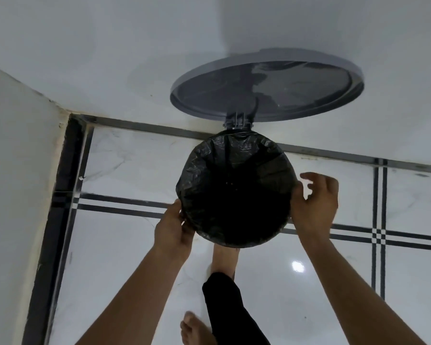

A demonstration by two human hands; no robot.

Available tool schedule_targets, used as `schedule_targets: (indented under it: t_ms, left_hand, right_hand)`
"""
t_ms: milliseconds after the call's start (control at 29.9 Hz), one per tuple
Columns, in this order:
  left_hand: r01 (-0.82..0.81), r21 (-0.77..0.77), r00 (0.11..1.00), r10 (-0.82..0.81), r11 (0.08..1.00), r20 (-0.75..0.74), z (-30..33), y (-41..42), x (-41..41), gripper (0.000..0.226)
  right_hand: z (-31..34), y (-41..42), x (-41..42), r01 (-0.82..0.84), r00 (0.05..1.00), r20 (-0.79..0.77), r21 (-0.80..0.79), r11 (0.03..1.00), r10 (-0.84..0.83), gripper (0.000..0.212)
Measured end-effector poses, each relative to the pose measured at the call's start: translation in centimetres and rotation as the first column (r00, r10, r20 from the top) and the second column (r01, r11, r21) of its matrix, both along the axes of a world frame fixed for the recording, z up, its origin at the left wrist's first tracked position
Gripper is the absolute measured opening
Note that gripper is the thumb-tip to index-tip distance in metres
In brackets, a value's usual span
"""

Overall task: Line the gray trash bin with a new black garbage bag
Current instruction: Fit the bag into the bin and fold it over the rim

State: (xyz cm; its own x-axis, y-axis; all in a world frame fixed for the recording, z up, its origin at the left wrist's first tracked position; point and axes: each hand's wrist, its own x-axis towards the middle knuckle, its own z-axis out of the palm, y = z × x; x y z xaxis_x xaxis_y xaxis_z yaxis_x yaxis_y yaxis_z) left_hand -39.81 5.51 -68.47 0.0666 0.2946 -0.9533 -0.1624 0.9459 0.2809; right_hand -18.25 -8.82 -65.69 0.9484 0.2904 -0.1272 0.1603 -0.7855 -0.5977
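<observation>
gray bin body totally hidden under the black garbage bag (237, 190), bag's inside just a dark blur, one foot (224, 260) tucked beneath the bin, other foot (194, 329) and both forearms chopped off by bottom edge

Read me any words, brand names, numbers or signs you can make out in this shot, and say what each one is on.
None: no readable text shows anywhere.
Gray lid: plain, only reflections on its shiny inner face.
Black garbage bag: plain wrinkled plastic, no print.
Floor tiles: dark stripe lines and marble veining, no lettering.
Walls: bare.
</observation>
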Motion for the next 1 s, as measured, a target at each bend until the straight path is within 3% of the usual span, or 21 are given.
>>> schedule_targets:
  t_ms: [100, 200, 267, 367, 468, 568, 735, 869, 1002]
  left_hand:
    - [0.048, 0.021, 0.999, -0.048, 0.999, 0.014, -0.3, 0.1, -0.1, 0.012]
    - [0.162, 0.061, 0.987, -0.161, 0.985, -0.029, -0.4, 0.4, -0.6, 0.007]
    - [0.157, 0.075, 0.987, -0.154, 0.985, -0.052, -0.5, 0.5, -0.7, 0.008]
    - [0.087, 0.063, 0.994, -0.083, 0.994, -0.069, -0.6, 0.6, -0.6, 0.007]
    - [0.138, 0.014, 0.987, -0.137, 0.990, -0.079, -0.5, 0.6, -0.6, 0.009]
    - [0.190, -0.085, 0.981, -0.193, 0.978, -0.020, -0.2, 0.9, -0.6, 0.017]
    - [0.077, -0.127, 0.994, -0.066, 0.989, 0.089, -0.3, 0.4, -0.6, 0.011]
    - [0.059, -0.109, 0.994, -0.048, 0.992, 0.099, -0.5, 0.3, -0.4, 0.019]
    - [0.092, -0.108, 0.992, -0.083, 0.990, 0.091, -0.4, 0.5, -0.2, 0.023]
  right_hand:
    - [-1.2, -1.5, 1.1, 0.228, 0.910, -0.343, -0.056, 0.972, -0.233, 0.019]
    - [-1.8, -1.8, 2.3, 0.468, 0.674, -0.656, 0.024, 0.883, -0.340, 0.017]
    - [-1.8, -2.0, 2.8, 0.567, 0.570, -0.748, 0.059, 0.822, -0.339, 0.014]
    - [-1.5, -2.4, 2.7, 0.600, 0.463, -0.815, -0.003, 0.800, -0.349, 0.013]
    - [-1.6, -2.7, 2.9, 0.596, 0.338, -0.872, -0.093, 0.797, -0.354, 0.024]
    - [-1.6, -2.9, 3.6, 0.633, 0.207, -0.924, -0.124, 0.764, -0.322, 0.042]
    - [-1.9, -3.4, 3.8, 0.632, 0.086, -0.958, -0.161, 0.758, -0.275, 0.055]
    - [-1.8, -3.4, 3.5, 0.647, 0.052, -0.962, -0.173, 0.743, -0.270, 0.052]
    - [-1.5, -3.5, 3.4, 0.631, 0.088, -0.947, -0.188, 0.753, -0.310, 0.048]
